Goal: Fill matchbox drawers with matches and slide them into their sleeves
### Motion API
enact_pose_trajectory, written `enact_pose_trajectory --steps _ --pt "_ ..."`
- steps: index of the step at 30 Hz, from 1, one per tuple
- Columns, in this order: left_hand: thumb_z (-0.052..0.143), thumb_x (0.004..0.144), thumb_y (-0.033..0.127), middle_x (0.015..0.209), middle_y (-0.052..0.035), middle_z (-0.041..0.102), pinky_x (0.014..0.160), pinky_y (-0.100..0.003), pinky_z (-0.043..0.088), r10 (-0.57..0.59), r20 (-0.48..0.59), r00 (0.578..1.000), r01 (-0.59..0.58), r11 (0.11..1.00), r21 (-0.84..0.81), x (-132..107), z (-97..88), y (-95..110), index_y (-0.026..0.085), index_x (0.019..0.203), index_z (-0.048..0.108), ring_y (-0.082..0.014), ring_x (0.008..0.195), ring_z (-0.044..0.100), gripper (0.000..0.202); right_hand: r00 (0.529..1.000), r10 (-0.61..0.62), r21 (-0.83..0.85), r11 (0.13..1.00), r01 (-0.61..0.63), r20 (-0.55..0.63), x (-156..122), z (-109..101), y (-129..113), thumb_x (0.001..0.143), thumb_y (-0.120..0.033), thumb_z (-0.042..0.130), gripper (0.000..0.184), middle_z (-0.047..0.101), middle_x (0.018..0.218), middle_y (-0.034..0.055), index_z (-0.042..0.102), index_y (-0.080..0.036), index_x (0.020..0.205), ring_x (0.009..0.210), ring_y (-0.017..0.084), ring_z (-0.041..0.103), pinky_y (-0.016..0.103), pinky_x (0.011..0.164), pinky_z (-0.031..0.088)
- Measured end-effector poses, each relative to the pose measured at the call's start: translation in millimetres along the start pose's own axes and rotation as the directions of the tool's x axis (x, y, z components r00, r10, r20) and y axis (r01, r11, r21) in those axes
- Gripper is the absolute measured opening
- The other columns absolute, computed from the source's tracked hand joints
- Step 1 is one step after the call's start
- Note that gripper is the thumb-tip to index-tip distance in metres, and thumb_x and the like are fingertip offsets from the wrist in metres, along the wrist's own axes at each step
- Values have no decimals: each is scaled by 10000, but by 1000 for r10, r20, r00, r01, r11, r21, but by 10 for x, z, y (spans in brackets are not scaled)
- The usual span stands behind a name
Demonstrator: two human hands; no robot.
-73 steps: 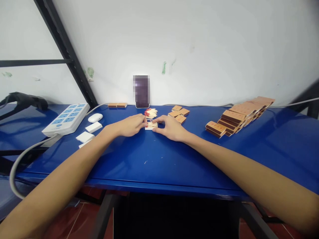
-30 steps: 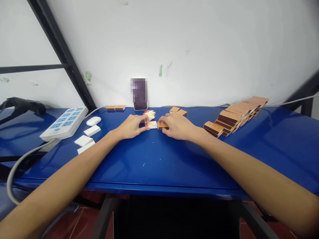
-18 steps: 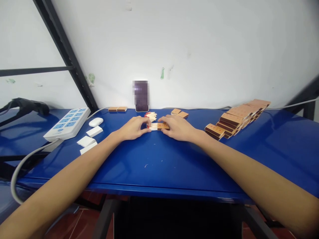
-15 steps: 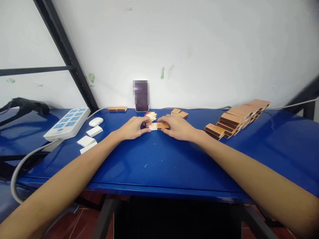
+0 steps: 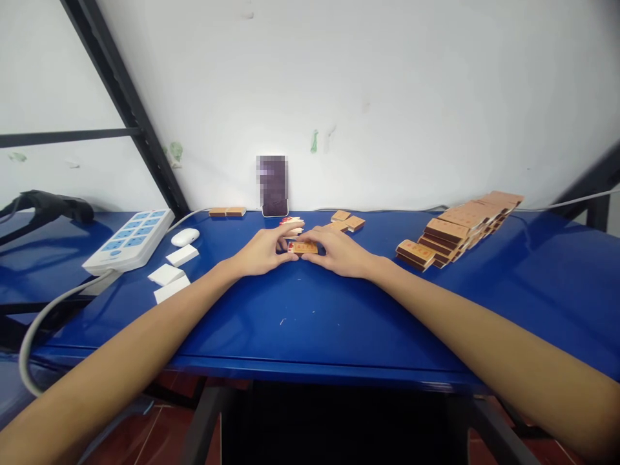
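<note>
A matchbox (image 5: 306, 248) with an orange-brown sleeve lies on the blue table between my hands, its tray nearly all inside the sleeve. Red match heads show at its left end. My right hand (image 5: 341, 250) grips the sleeve, fingers along the far side and thumb along the near side. At the left end, my left hand (image 5: 263, 252) holds the box with its thumb at the near corner; the index finger reaches out above the far side. A pile of loose matches (image 5: 293, 230) lies just behind, partly hidden by my fingers.
Several matchboxes (image 5: 446, 230) form a leaning stack at right; a few more matchboxes (image 5: 355, 223) lie behind my right hand. White trays (image 5: 167, 274), a white earbud case (image 5: 185, 237) and a power strip (image 5: 130, 240) are at left. A phone (image 5: 274, 187) leans on the wall.
The tray with matches has slid into the sleeve, which has moved left over it. My right hand has come closer to my left, whose index finger has lifted and straightened.
</note>
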State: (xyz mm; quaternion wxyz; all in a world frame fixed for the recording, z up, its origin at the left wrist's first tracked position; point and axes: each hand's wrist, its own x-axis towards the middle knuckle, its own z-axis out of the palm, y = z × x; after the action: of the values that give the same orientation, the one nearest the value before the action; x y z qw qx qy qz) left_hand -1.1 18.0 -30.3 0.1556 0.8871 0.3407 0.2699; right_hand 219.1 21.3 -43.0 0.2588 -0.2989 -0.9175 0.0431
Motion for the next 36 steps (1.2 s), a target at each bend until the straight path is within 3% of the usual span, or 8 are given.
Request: enact_pose_trajectory --steps 3,12,18,23,27,30,33,36 --pt "728 755 308 1406 -144 500 766 -334 542 -5 -26 1000 2 995 -99 2 57 14 237 1428 421 -155 850 630 743 1000 -1 1 1000 1 -1 6 32 -32 910 -299 569 282 641 1113 107 609 -194 1168 997 245 568 395 853 435" --pt "694 784 312 1140 -71 654 781 -328 525 21 36 999 -19 998 -53 28 42 28 203 1275 559 -159 835 615 521 999 40 3 999 -40 -4 2 68 -10 888 -310 588 300 631 1085 107 608 -187 1161 964 241 569 402 842 445" --pt "688 794 311 1049 -62 664 746 -316 516 -21 80 997 29 994 -105 34 27 -19 197 1305 535 -151 789 615 545 1000 0 43 999 0 -11 10 29 -23 882 -272 593 308 649 1143 101 597 -193 1180 1026 247 580 412 881 446" --pt "680 803 337 917 -32 657 697 -294 484 -15 107 994 18 999 -26 46 -19 -38 206 1309 543 -133 715 574 541 1000 -1 102 995 2 -7 10 1 14 864 -308 622 307 661 1131 102 610 -190 1146 1031 250 598 423 893 456" --pt "668 809 351 865 -22 646 671 -284 466 -7 106 994 6 1000 10 44 -41 -30 204 1313 547 -129 691 553 539 999 36 58 998 -35 -14 -9 -5 31 848 -355 639 329 651 1136 94 616 -195 1134 1051 256 576 442 926 438" --pt "677 801 341 930 -37 662 707 -296 479 -27 88 996 29 999 -15 36 -26 -42 199 1351 511 -130 719 569 593 999 45 40 998 -44 -21 -20 -18 18 885 -347 576 357 620 1179 102 597 -197 1209 1084 253 552 444 943 427" --pt "701 776 308 1075 -72 665 783 -323 490 -47 56 997 50 997 -61 35 3 -76 201 1415 435 -132 782 585 700 1000 26 58 998 -25 -9 -14 -21 16 952 -243 411 377 598 1240 101 565 -215 1296 1125 239 539 454 970 408" --pt "712 764 295 1111 -89 666 812 -336 489 -52 57 997 58 991 -118 44 24 -108 198 1433 406 -138 821 597 743 1000 8 84 996 -10 21 7 -15 37 933 -153 397 405 631 1228 95 593 -211 1283 1088 233 569 449 957 414"
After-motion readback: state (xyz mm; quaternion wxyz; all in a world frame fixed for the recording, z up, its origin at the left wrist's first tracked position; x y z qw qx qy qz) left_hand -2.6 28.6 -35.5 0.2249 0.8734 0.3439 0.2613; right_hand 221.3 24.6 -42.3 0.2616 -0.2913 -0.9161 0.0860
